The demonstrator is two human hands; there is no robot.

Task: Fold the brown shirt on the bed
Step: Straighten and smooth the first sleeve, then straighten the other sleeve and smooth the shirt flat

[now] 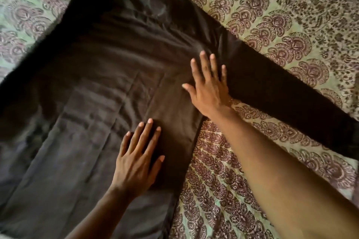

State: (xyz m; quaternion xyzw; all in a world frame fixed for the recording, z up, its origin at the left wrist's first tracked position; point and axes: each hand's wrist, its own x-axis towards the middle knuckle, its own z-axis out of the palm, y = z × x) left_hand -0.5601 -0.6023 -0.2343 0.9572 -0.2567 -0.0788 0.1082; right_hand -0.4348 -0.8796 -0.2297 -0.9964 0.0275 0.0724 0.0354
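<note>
The brown shirt (116, 83) lies spread flat on the bed (281, 31), filling the centre and left of the frame, one sleeve running to the right edge. Both hands rest palm-down, fingers straight, gripping nothing — left hand (138, 161) at lower centre, right hand (208, 87) near the sleeve seam. No fold is visible; judged stage — smoothing only, all folds remaining.

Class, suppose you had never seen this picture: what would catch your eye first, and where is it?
A brown shirt lies spread flat across the middle, one sleeve stretching to the right edge. Both hands lie flat on it: the right hand by the armpit, the left hand lower. A patterned bedsheet surrounds it.
</note>
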